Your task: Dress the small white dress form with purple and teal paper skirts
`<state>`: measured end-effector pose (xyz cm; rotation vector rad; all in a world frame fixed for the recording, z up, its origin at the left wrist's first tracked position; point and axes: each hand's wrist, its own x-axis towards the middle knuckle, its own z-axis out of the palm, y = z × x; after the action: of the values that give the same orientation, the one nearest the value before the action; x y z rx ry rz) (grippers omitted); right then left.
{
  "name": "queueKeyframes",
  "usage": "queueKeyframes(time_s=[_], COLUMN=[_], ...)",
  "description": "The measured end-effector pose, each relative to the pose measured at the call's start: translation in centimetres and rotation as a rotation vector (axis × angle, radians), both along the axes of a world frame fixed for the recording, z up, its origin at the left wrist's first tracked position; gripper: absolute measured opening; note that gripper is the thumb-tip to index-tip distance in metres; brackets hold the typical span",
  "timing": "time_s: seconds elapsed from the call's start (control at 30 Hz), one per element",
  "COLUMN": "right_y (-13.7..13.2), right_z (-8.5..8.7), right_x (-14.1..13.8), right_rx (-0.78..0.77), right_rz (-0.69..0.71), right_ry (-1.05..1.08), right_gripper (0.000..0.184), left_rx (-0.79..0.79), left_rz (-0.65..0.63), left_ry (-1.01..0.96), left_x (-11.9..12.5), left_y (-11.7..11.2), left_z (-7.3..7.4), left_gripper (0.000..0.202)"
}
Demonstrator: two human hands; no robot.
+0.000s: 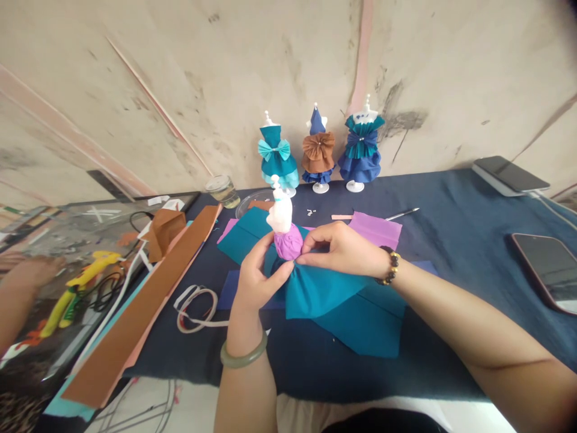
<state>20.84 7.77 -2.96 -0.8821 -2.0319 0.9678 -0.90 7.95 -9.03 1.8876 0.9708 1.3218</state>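
A miniature white dress form [282,213] stands upright between my hands, with a gathered purple skirt piece [288,242] around its lower part. My left hand [259,273] is closed round it from the left, the thumb pressing just under the purple. From the right, my right hand [345,249] pinches the gathered upper edge of a teal sheet [327,288] against the form, below the purple. That sheet spreads down and to the right in folds; whether it is paper or cloth I cannot tell. My fingers hide the form's lower end.
Three dressed miniature forms, one in teal [276,153], one in brown [318,153] and one in blue [360,153], stand by the wall. Brown strips [148,313], a tape roll [196,310], a glass jar [223,191], a pen [402,214] and phones [547,267] lie around. Another person's hand [22,288] is at left.
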Motion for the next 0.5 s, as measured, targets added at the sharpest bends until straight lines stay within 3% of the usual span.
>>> queueKeyframes(time_s=[0.23,0.5], right_y=[-0.14,-0.13], right_z=[-0.14,0.72], right_x=[-0.32,0.63], right_rx=[0.055,0.167], right_rz=[-0.072,0.044], right_ry=[-0.044,-0.129], right_gripper=[0.018,0.008], left_rx=[-0.030,-0.006], left_rz=[0.013,0.042], left_ry=[0.010,-0.020], left_x=[0.04,0.05], left_y=[-0.13,0.33], left_z=[0.13,-0.32], left_gripper=[0.061,0.059])
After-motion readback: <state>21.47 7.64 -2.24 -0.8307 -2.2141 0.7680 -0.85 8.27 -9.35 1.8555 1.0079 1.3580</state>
